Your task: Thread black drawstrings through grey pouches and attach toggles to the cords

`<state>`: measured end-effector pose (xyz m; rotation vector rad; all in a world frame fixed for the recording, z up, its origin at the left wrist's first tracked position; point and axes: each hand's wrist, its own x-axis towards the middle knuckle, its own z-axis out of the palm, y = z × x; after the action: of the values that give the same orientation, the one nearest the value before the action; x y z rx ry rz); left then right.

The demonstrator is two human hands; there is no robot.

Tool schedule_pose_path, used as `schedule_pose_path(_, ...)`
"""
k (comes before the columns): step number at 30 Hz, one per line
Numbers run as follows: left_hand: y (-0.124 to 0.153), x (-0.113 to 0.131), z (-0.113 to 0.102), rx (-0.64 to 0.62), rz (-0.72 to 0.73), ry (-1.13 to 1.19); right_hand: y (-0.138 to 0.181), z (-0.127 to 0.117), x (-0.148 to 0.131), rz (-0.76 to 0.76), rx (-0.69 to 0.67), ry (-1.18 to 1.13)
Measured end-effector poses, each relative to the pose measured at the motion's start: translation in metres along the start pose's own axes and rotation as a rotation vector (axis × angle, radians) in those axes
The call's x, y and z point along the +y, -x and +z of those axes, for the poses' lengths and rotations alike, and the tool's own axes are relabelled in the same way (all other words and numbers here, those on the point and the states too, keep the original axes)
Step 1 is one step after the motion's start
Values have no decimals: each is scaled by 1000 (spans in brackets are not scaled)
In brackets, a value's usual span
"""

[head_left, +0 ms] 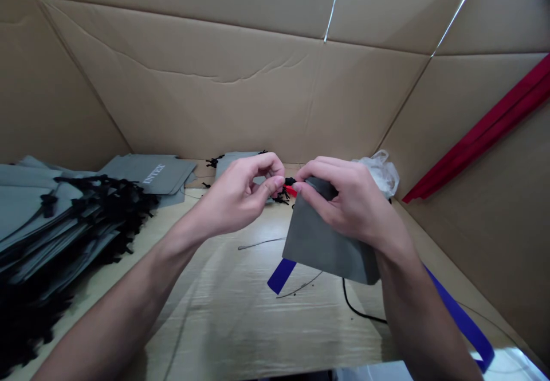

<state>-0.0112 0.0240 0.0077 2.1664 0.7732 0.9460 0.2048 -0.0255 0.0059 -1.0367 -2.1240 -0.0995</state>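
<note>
My right hand point(344, 200) is closed on the top edge of a grey fabric pouch point(322, 243), which hangs above the wooden table point(240, 318). A small red piece point(291, 191) and a black cord end point(289, 181) show at the pouch's mouth, between my two hands. My left hand point(240, 195) pinches there with thumb and forefinger; what exactly it grips is too small to name with certainty, though it looks like the black cord.
A tall stack of grey pouches point(47, 220) with black drawstrings lies at the left, one printed INTEX point(153, 173). More pouches point(234, 160) lie at the back. Cardboard walls point(240, 94) enclose the table. A blue strap point(462, 318), black cable point(356, 306) and clear plastic bag point(382, 172) lie at the right.
</note>
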Motion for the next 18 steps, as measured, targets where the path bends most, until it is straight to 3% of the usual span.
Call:
schedule_pose_path(8,1,6,-10,-75,-40,184,0,-3,1,-49,-23,-34)
schedule_pose_path(18,0,3,-1,42,18,66,0,9,-1,-30,64,-91)
